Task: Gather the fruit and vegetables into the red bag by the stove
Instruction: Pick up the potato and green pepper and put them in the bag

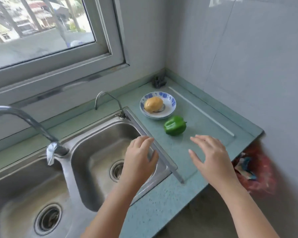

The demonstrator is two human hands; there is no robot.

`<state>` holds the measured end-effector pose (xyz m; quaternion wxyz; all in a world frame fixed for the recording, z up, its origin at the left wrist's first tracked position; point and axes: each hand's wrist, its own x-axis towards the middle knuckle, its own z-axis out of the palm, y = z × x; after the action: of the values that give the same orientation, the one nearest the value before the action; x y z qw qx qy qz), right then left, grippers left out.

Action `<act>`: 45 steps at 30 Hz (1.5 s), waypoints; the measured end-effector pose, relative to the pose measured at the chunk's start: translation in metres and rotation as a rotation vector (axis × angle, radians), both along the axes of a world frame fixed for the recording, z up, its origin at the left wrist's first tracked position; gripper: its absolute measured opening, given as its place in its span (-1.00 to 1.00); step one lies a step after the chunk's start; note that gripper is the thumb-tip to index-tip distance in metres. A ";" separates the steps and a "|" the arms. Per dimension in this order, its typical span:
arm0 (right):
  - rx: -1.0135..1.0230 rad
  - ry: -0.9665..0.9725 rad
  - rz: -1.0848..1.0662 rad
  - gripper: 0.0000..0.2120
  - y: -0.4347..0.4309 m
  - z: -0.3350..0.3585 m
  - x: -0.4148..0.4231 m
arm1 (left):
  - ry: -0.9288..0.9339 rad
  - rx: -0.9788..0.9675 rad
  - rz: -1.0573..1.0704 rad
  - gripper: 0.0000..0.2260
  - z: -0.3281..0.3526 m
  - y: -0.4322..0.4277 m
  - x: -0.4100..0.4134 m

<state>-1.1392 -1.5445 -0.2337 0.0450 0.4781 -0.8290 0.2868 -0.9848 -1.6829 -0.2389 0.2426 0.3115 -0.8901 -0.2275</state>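
My right hand [212,157] & left hand [140,158] hover empty, fingers spread. Green pepper [175,126] sits just beyond the right; potato [153,104] farther, in bowl [170,109]. I'd grip the pepper's body from above, then carry it right to the red bag [263,179].
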 end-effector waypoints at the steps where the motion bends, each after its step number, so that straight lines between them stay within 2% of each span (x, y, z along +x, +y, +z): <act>1: 0.000 -0.007 0.003 -0.60 -0.007 -0.001 -0.015 | 0.001 0.006 0.004 -0.65 -0.002 -0.008 -0.015; 6: -0.036 -0.042 0.008 -0.68 -0.043 -0.007 -0.071 | 0.023 0.125 0.058 -0.74 -0.010 -0.040 -0.064; 15: 0.052 -0.138 0.097 -0.64 -0.094 -0.035 -0.117 | -0.053 0.052 0.081 -0.72 -0.022 -0.093 -0.119; 23: 0.166 -0.250 0.171 -0.53 -0.124 -0.058 -0.136 | -0.092 0.031 0.071 -0.69 -0.042 -0.135 -0.154; 31: 0.252 -0.354 0.239 -0.46 -0.152 -0.081 -0.141 | -0.145 0.041 0.085 -0.62 -0.065 -0.173 -0.178; 37: 0.254 -0.547 0.233 -0.47 -0.159 -0.091 -0.138 | -0.163 0.090 0.088 -0.55 -0.080 -0.188 -0.190; 45: 0.251 -0.630 0.200 -0.42 -0.156 -0.096 -0.137 | -0.197 0.186 0.117 -0.38 -0.093 -0.197 -0.202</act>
<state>-1.2758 -1.7009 -0.3293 -0.3000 0.4467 -0.7801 0.3192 -1.1865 -1.8796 -0.3322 0.1369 0.4049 -0.8651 -0.2625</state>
